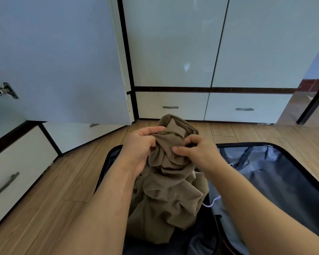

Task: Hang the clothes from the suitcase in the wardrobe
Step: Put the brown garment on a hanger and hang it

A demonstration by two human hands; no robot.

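Olive-brown garment point(170, 173), crumpled into folds, is held up over the open suitcase point(276, 173), its lower part trailing down into the left half of the case. The person's left hand point(142, 146) grips the cloth on its left side, fingers curled round a bunched edge and the thumb laid along the top. Their right hand point(197, 150) pinches the fabric from the other side, thumb pressed flat on the front and the fingers tucked into a fold. Both bare forearms reach in from the near edge, one on each side of the garment. The suitcase lies flat on the wooden floor point(53, 190), its grey-lined right half showing dark straps, and a thin pale lilac cord point(213, 202) curls just right of the hanging cloth. Beyond the suitcase stands the white wardrobe point(217, 43), its two right-hand doors shut above two drawers point(173, 105) with metal handles. To the left of the suitcase one wardrobe door point(59, 57) stands swung open, a metal hinge point(5, 90) showing on its inner face, and another drawer point(17, 172) sits nearer on that side.
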